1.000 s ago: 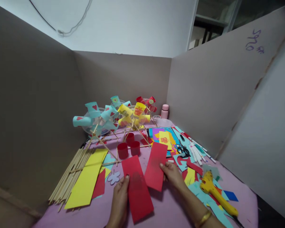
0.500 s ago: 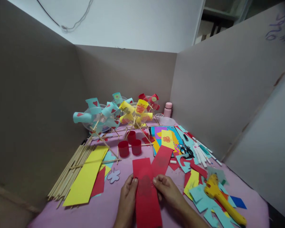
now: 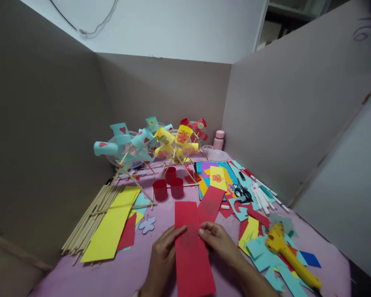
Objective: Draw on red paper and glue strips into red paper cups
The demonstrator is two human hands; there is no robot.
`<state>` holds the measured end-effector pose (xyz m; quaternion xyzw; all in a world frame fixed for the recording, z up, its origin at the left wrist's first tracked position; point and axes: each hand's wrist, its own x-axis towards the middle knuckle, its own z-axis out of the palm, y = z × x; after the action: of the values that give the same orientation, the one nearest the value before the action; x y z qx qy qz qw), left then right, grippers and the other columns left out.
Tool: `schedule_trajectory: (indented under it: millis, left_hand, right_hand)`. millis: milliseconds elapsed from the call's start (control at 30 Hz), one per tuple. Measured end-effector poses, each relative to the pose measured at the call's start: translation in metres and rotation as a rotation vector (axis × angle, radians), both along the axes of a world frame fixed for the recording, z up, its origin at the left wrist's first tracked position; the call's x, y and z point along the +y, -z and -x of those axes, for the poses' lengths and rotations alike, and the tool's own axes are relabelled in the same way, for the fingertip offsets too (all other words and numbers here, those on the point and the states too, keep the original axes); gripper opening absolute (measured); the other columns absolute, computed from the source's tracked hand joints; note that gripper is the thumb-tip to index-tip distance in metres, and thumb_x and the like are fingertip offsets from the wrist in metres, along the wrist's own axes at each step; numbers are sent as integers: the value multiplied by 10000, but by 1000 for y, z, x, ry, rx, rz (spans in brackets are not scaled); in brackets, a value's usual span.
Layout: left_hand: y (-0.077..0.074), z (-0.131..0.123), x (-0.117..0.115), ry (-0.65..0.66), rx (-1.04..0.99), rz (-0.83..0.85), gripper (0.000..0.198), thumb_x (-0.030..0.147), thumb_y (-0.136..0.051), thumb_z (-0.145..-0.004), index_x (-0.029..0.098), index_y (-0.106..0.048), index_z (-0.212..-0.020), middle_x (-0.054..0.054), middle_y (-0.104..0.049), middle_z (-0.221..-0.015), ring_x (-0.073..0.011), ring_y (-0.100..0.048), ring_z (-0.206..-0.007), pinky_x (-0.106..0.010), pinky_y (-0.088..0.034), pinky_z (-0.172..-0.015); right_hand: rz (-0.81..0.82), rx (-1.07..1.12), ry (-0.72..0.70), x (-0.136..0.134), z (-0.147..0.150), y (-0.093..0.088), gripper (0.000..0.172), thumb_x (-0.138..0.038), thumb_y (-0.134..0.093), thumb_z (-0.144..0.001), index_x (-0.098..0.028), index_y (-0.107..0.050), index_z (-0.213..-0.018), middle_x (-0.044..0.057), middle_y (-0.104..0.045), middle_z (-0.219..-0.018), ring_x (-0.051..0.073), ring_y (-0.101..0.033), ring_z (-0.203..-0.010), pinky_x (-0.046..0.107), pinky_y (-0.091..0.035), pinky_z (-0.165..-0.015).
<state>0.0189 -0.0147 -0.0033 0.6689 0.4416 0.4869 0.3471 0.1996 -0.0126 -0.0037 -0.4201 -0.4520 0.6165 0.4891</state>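
A long red paper strip [image 3: 193, 260] is held upright between both hands, low in the middle of the view. My left hand [image 3: 165, 251] grips its left edge, with the thumb on the front face. On the right edge, my right hand [image 3: 219, 241] pinches the strip, its lower fingers partly behind the paper. Another red strip [image 3: 210, 203] lies just beyond, touching a yellow card [image 3: 217, 178] with an orange drawing. Three red paper rolls [image 3: 160, 190] stand behind the held strip. A pale purple flower cutout [image 3: 147, 224] lies left of it.
Blue, yellow and red paper pinwheels [image 3: 123, 144] on stick frames stand at the back. Bamboo sticks [image 3: 91, 220] and yellow paper [image 3: 113, 227] lie left. To the right are scissors [image 3: 243, 193], markers [image 3: 261, 200], scraps and a yellow glue gun [image 3: 292, 258]. Grey panels [image 3: 163, 86] surround the table.
My left hand has shifted slightly down and left, its thumb now further over the strip's face. The strip's lower end has moved a little to the right.
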Motion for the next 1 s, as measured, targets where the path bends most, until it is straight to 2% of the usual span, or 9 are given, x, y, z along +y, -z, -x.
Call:
schedule_trajectory:
  millis: [133,233,333,400,533,600,733,867,1000]
  left_hand:
    - [-6,-4,-4,-82,-142,114,336,339,-565,-817,248,-674,-1121,-54,-709,-1104,-226,-631,-1044,-349,-472,-937]
    - [-13,-9,-4,-46,-399,330,537,484,-586,-816,198,-550,-1269,-83,-726,-1034,-244,-664,-970,-362,-523,-842]
    - [-17,-10,-2,42,-491,442,513,494,-736,-681,135,-679,-1043,-87,-749,-846,-246,-693,-787,-314,-553,-688]
    - [-19,-9,-2,3,-518,444,402,472,-769,-647,132,-714,-854,-68,-744,-760,-235,-688,-727,-288,-548,-629]
    - [-28,-6,-4,-164,-670,390,394,455,-807,-597,162,-702,-838,-24,-743,-745,-203,-682,-691,-254,-543,-602]
    - [-33,-6,-7,-167,-748,428,404,434,-820,-584,170,-689,-860,-15,-740,-745,-185,-678,-648,-243,-537,-580]
    - [-36,-10,-12,-75,-849,517,299,331,-810,-625,188,-642,-827,30,-704,-655,-147,-655,-536,-242,-524,-566]
    - [-36,-8,-12,46,-764,608,235,334,-776,-666,171,-622,-736,3,-695,-626,-174,-665,-559,-245,-502,-537]
    - [-34,-9,-11,188,-578,712,305,377,-781,-640,138,-672,-796,-35,-694,-618,-209,-661,-552,-268,-485,-497]
  right_hand:
    - [-46,-17,14,-1,-2,-6,481,-628,-707,-623,-166,-577,-659,-58,-526,-467,67,-413,-366,197,-305,-404]
    - [-90,-37,50,-3,-3,-8,429,-575,-693,-679,-154,-609,-696,-45,-540,-524,80,-434,-427,204,-318,-434]
    - [-166,-103,24,-6,-4,-6,319,-457,-662,-759,-138,-664,-745,-7,-593,-611,113,-497,-540,227,-364,-519]
    - [-214,-217,-16,-7,-4,-5,224,-355,-656,-766,-134,-691,-775,1,-604,-642,127,-508,-594,234,-365,-558]
    - [-214,-410,-107,-9,-5,-5,131,-216,-675,-692,-122,-706,-779,-46,-511,-568,95,-417,-545,213,-290,-511]
    - [-205,-395,-183,-10,-7,-6,91,-199,-640,-706,-118,-677,-687,-55,-475,-549,83,-390,-537,205,-276,-503]
    - [-112,-356,-426,-11,-15,-12,204,-258,-648,-698,-130,-589,-551,-63,-459,-501,61,-378,-478,179,-260,-444]
    - [88,-416,-764,-15,-26,-20,332,-458,-720,-618,-146,-616,-578,-41,-556,-496,72,-483,-433,160,-370,-428]
    - [104,-523,-789,-34,-41,-26,473,-610,-723,-543,-159,-586,-513,-55,-518,-443,62,-447,-389,149,-334,-372]
